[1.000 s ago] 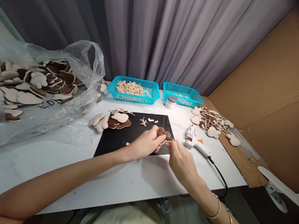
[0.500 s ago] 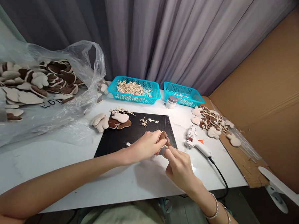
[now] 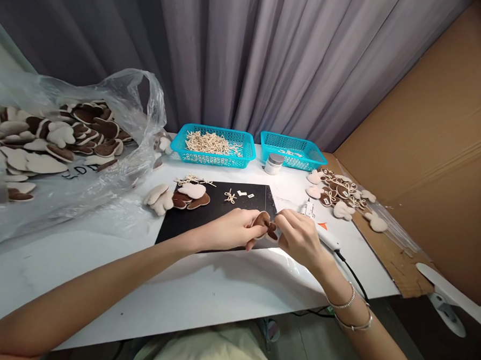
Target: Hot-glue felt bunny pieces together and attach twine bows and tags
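Observation:
My left hand [image 3: 233, 229] pinches a small brown rabbit-shaped plush piece [image 3: 263, 222] over the right edge of a black mat [image 3: 206, 217]. My right hand [image 3: 302, 237] meets it from the right, fingers curled and pressed on the same piece. What its fingertips pinch is too small to make out. A white glue gun [image 3: 322, 232] lies just behind the right hand, partly hidden by it. A cream string bow [image 3: 230, 196] and small white tags [image 3: 244, 193] lie on the mat's far side.
A clear plastic bag [image 3: 60, 154] of brown and cream plush pieces fills the left. Two teal baskets [image 3: 214, 145] [image 3: 292, 151] and a small jar [image 3: 274, 163] stand at the back. Finished pieces [image 3: 342, 195] lie at the right by a cardboard wall [image 3: 427, 147]. Loose pieces [image 3: 183, 195] sit on the mat.
My right hand rose from below the plush piece to its right side, now covering part of the glue gun. My left hand kept its hold and barely shifted.

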A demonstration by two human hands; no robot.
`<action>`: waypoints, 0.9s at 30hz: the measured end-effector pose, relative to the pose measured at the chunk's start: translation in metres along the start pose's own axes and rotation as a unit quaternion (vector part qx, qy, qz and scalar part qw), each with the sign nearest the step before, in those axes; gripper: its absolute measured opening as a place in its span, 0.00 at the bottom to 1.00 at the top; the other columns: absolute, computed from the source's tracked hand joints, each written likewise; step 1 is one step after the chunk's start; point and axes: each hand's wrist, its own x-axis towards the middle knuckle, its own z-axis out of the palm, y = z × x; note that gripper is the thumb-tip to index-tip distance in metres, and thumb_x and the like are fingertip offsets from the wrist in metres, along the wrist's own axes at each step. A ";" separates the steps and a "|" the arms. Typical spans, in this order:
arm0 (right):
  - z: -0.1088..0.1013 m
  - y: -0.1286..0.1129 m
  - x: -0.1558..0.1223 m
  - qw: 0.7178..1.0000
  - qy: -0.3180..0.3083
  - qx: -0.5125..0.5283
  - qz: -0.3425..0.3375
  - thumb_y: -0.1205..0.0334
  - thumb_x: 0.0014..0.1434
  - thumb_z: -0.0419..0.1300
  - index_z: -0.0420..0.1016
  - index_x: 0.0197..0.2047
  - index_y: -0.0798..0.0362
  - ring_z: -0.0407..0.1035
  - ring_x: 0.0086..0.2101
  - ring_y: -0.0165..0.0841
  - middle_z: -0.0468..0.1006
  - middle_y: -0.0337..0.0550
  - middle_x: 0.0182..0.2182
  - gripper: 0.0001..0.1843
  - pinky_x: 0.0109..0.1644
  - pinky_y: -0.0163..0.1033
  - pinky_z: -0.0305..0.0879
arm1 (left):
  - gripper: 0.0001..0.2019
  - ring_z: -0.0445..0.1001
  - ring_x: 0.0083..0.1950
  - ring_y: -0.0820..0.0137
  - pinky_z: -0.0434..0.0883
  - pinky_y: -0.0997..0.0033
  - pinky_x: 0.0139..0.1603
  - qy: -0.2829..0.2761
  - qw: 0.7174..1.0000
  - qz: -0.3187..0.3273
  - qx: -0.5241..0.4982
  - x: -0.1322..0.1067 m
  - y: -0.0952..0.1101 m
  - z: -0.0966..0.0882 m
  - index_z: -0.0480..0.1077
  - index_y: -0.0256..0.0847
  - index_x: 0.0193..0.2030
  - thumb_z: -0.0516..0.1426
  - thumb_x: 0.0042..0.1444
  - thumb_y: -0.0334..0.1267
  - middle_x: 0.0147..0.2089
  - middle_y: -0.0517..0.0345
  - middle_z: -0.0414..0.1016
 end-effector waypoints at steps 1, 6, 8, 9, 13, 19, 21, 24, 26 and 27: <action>0.000 0.000 0.002 1.000 0.000 0.003 -0.004 0.80 0.45 0.45 0.53 0.25 0.50 0.50 0.22 0.31 0.60 0.37 0.20 0.14 0.24 0.35 0.46 | 0.12 0.63 0.23 0.76 0.57 0.75 0.25 -0.013 1.000 -0.002 -0.020 0.000 0.000 -0.002 0.65 0.39 0.35 0.48 0.59 0.44 0.23 0.63 0.69; 0.003 0.001 0.013 0.998 -0.012 0.064 0.025 0.80 0.48 0.44 0.54 0.27 0.50 0.51 0.22 0.30 0.59 0.37 0.21 0.13 0.24 0.34 0.47 | 0.12 0.68 0.25 0.76 0.58 0.76 0.22 -0.090 0.988 -0.019 -0.127 -0.004 -0.006 -0.013 0.60 0.39 0.43 0.51 0.59 0.45 0.34 0.57 0.74; 0.005 0.001 0.017 0.994 -0.019 0.101 0.043 0.80 0.49 0.44 0.56 0.28 0.51 0.52 0.23 0.29 0.61 0.38 0.23 0.13 0.25 0.33 0.49 | 0.14 0.70 0.25 0.75 0.58 0.76 0.22 -0.087 0.984 -0.019 -0.154 -0.007 -0.008 -0.014 0.56 0.39 0.45 0.52 0.59 0.46 0.36 0.54 0.75; 0.006 0.001 0.019 0.992 -0.021 0.118 0.047 0.79 0.50 0.44 0.56 0.29 0.51 0.54 0.24 0.29 0.63 0.38 0.24 0.12 0.26 0.33 0.50 | 0.14 0.70 0.24 0.76 0.57 0.76 0.22 -0.086 0.983 -0.019 -0.163 -0.009 -0.008 -0.014 0.55 0.39 0.45 0.51 0.59 0.46 0.35 0.54 0.75; 0.005 0.000 0.028 0.986 -0.039 0.156 0.049 0.80 0.51 0.44 0.57 0.29 0.52 0.56 0.26 0.29 0.64 0.39 0.24 0.12 0.28 0.33 0.52 | 0.14 0.71 0.25 0.74 0.58 0.75 0.22 -0.074 0.982 -0.032 -0.174 -0.013 -0.003 -0.011 0.53 0.39 0.44 0.48 0.61 0.48 0.32 0.56 0.74; 0.000 -0.004 0.029 0.975 -0.031 0.205 0.077 0.79 0.52 0.44 0.56 0.29 0.52 0.56 0.26 0.29 0.62 0.38 0.23 0.12 0.28 0.33 0.52 | 0.11 0.72 0.30 0.72 0.65 0.73 0.27 -0.031 0.981 -0.026 -0.192 -0.012 0.004 -0.009 0.56 0.40 0.39 0.47 0.62 0.46 0.33 0.58 0.71; -0.002 -0.007 0.027 0.972 -0.012 0.216 0.090 0.80 0.51 0.44 0.55 0.28 0.51 0.56 0.25 0.29 0.62 0.38 0.22 0.12 0.27 0.33 0.52 | 0.10 0.71 0.27 0.73 0.64 0.72 0.27 -0.034 0.982 -0.016 -0.184 -0.012 0.004 -0.009 0.57 0.40 0.38 0.47 0.62 0.45 0.31 0.59 0.70; -0.008 -0.014 0.023 0.975 0.010 0.207 0.082 0.80 0.49 0.45 0.54 0.27 0.51 0.55 0.25 0.30 0.65 0.40 0.24 0.13 0.28 0.34 0.52 | 0.09 0.67 0.25 0.75 0.64 0.73 0.26 -0.018 0.983 -0.008 -0.183 -0.014 0.005 -0.009 0.57 0.40 0.38 0.47 0.62 0.44 0.28 0.62 0.68; -0.014 -0.020 0.021 0.984 0.017 0.168 0.049 0.81 0.46 0.46 0.55 0.28 0.51 0.53 0.26 0.32 0.67 0.42 0.24 0.14 0.29 0.36 0.51 | 0.09 0.65 0.23 0.77 0.63 0.74 0.25 -0.006 0.979 -0.001 -0.202 -0.015 0.006 -0.009 0.57 0.39 0.35 0.47 0.62 0.43 0.27 0.63 0.64; -0.017 -0.023 0.020 0.989 0.016 0.145 0.031 0.81 0.45 0.46 0.56 0.28 0.51 0.52 0.26 0.33 0.67 0.42 0.24 0.14 0.29 0.37 0.50 | 0.09 0.64 0.23 0.78 0.62 0.75 0.24 -0.001 0.976 0.001 -0.216 -0.015 0.006 -0.009 0.57 0.39 0.34 0.47 0.62 0.42 0.27 0.64 0.63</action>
